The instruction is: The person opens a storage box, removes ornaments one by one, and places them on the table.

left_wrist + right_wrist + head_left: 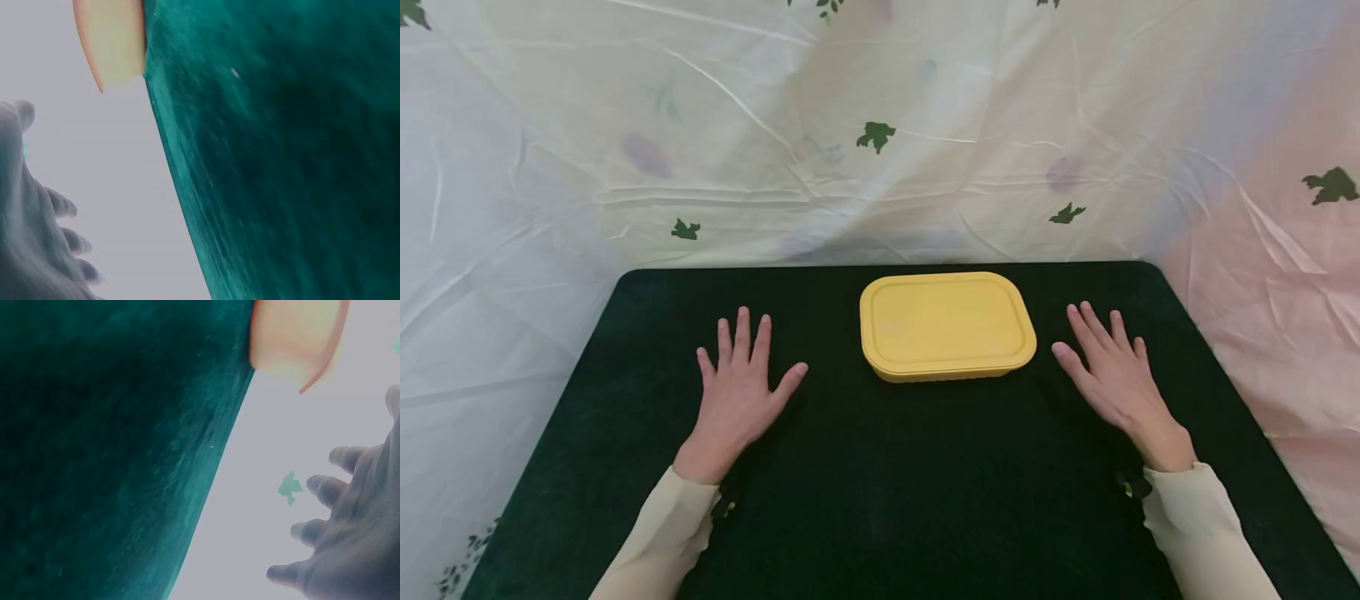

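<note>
A yellow rectangular lidded container (pixel 947 325) with rounded corners stands near the far edge of the dark green table (pixel 887 492), its lid on. To its left, my left hand (pixel 737 400) is held palm down with fingers spread and straight, apart from the container. On the other side my right hand (pixel 1116 383) is likewise spread, its thumb pointing toward the container's right end. Nothing is in either hand. Both wrist views catch the container's side, in the left wrist view as a pale yellow wall (pixel 115 44), and in the right wrist view likewise (pixel 294 337).
Behind the table hangs a pale cloth (pixel 760 150) with green leaf shapes and creases. Similar cloth (pixel 1277 250), pinkish, hangs along the right side, and whitish cloth (pixel 482 275) along the left. Cream sleeves (pixel 662 533) cover both forearms.
</note>
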`<state>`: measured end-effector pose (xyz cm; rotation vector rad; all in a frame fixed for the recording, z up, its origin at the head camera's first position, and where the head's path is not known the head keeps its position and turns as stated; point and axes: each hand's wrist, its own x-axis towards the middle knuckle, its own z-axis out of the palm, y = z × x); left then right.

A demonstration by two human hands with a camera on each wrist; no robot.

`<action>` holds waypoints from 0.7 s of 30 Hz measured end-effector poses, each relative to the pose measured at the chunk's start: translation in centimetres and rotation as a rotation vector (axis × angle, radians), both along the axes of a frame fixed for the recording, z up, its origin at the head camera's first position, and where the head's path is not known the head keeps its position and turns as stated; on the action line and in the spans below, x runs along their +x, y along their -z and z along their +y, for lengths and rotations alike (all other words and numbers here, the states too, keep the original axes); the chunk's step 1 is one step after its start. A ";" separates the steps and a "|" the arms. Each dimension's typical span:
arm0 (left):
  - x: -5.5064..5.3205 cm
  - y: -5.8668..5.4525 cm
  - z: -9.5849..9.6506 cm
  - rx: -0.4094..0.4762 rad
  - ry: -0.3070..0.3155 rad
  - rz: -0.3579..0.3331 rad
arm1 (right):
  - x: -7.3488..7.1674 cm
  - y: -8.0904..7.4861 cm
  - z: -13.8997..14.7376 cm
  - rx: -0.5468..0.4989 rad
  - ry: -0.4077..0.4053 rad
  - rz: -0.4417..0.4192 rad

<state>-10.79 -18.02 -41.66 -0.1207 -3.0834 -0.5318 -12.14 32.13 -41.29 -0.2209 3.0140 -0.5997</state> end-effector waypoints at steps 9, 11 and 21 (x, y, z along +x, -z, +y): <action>-0.4 -0.6 2.2 0.075 0.024 -0.002 | -0.2 -0.6 -1.1 -0.079 -0.006 0.006; -0.6 -0.7 2.8 0.094 0.032 -0.007 | -0.3 -0.6 -1.4 -0.102 -0.010 0.008; -1.5 -0.6 5.2 0.221 0.091 -0.049 | -0.9 -0.6 -2.6 -0.154 -0.032 -0.003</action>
